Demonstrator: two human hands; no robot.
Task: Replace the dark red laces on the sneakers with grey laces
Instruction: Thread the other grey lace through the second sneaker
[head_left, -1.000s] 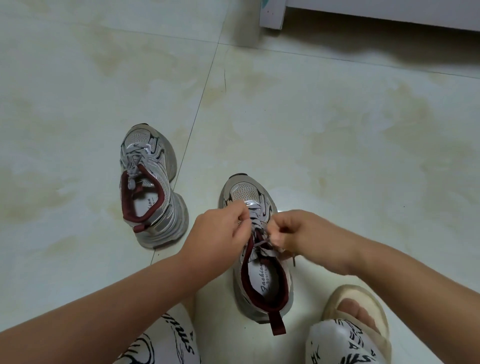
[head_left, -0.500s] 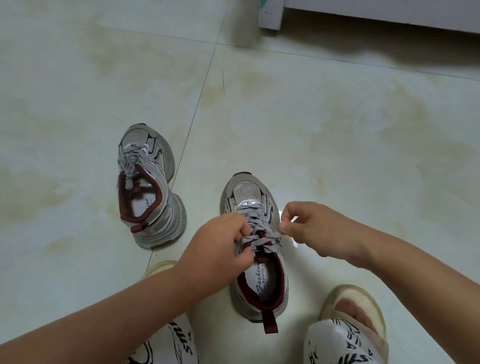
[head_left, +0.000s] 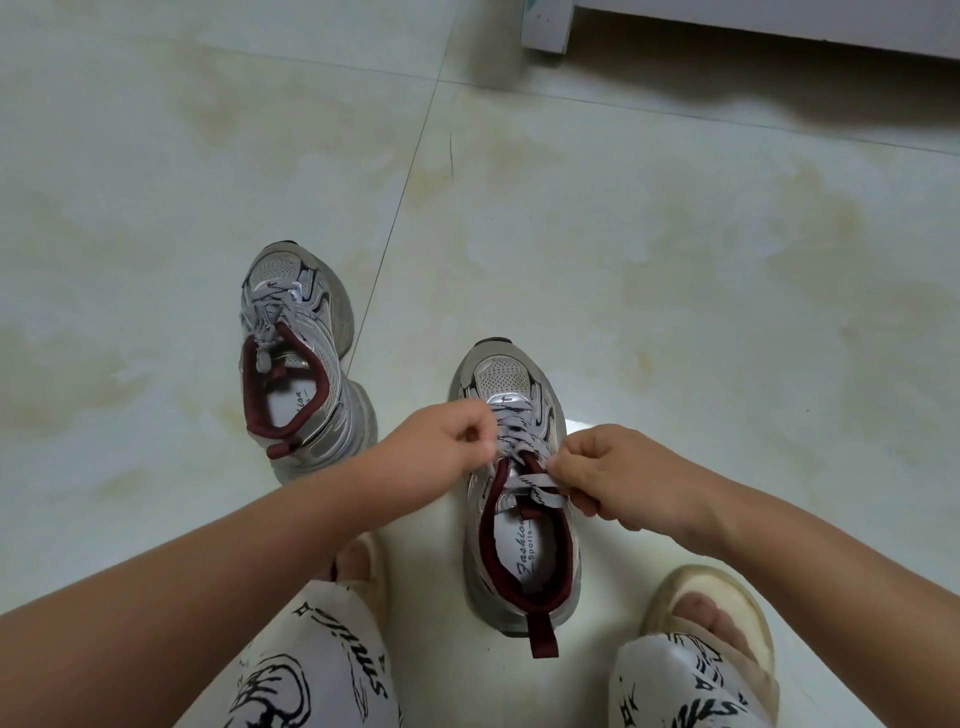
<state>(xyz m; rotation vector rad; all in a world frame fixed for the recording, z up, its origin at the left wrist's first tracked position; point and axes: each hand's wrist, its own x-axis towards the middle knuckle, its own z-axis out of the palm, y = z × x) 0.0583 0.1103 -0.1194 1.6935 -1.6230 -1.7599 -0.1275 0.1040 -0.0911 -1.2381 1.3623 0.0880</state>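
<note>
Two silver-grey sneakers with dark red collars stand on the floor. The near sneaker (head_left: 519, 525) sits between my feet and carries a grey lace (head_left: 522, 449) with dark marks. My left hand (head_left: 441, 447) pinches the lace at the shoe's left side. My right hand (head_left: 608, 475) pinches the lace end (head_left: 540, 488) that crosses above the tongue. The far sneaker (head_left: 301, 353) stands to the left, laced in grey, with nothing touching it. No dark red lace shows anywhere.
Pale glossy floor tiles (head_left: 675, 260) surround the shoes. A white furniture leg (head_left: 545, 26) and panel stand at the top right. My feet in beige slippers (head_left: 722, 613) and patterned trouser legs (head_left: 311, 670) flank the near sneaker.
Both hands have pulled apart from over the tongue. The left hand moved left and up; the right hand stays at the shoe's right side, and the grey lace now shows between them.
</note>
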